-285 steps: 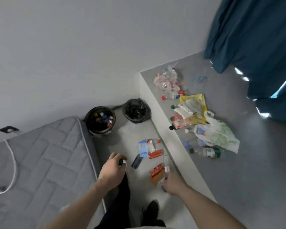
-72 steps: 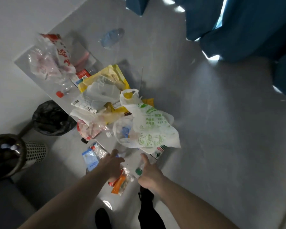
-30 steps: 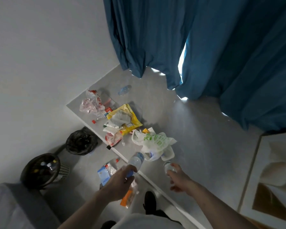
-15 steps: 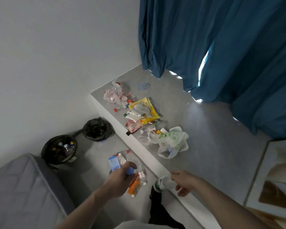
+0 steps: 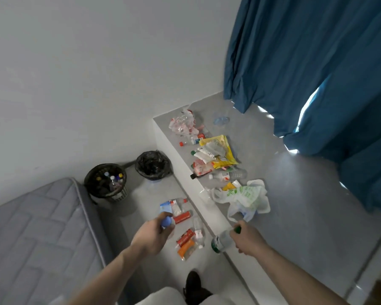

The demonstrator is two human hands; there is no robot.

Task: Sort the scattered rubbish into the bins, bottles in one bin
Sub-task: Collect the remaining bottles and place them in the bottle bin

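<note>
My left hand grips a clear bottle with a blue cap, held over the lower floor. My right hand holds a clear bottle with a green cap and green label by its neck, above the step's edge. Two black-lined bins stand by the wall: the left bin holds several bottles, the right bin looks dark inside. Wrappers and packets lie on the lower floor. More bottles, a yellow bag and a white-green plastic bag lie on the raised platform.
A grey quilted mattress fills the lower left, right beside the left bin. Blue curtains hang over the platform's far side. A white step face divides the lower floor from the platform. My dark shoe is below.
I have lifted one bottle in each hand from the platform, straightened up and turned left. The bins and the mattress have come further into view.
</note>
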